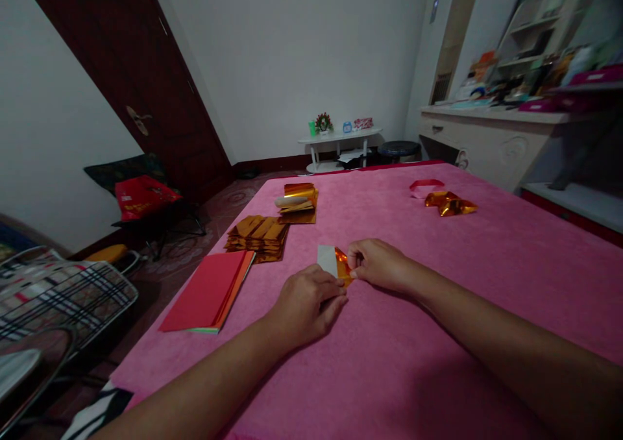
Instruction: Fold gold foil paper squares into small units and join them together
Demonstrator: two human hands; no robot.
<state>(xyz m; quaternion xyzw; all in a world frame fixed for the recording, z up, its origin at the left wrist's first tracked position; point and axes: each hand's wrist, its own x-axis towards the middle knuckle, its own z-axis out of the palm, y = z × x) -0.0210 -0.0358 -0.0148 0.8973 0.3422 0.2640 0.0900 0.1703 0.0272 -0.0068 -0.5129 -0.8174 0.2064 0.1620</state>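
Observation:
A small sheet of gold foil paper [343, 268] with a pale grey side [326, 259] lies partly folded on the pink-covered table, its shiny gold part at the right. My left hand [306, 304] rests on the cloth, fingers bent over the paper's lower edge and holding it there. From the right, my right hand [379, 263] pinches the gold part between thumb and curled fingers. Beyond my left hand sit a stack of folded gold paper pieces [257, 235] and a pile of gold foil sheets [299, 214] with a pale oblong object on it.
A stack of red paper [209, 291] with other colours beneath lies on the table's left side. Toward the far right are a pink ring-shaped strip [426, 187] and a shaped gold foil piece [448, 203]. A chair with a red bag [143, 196] stands beyond the left edge.

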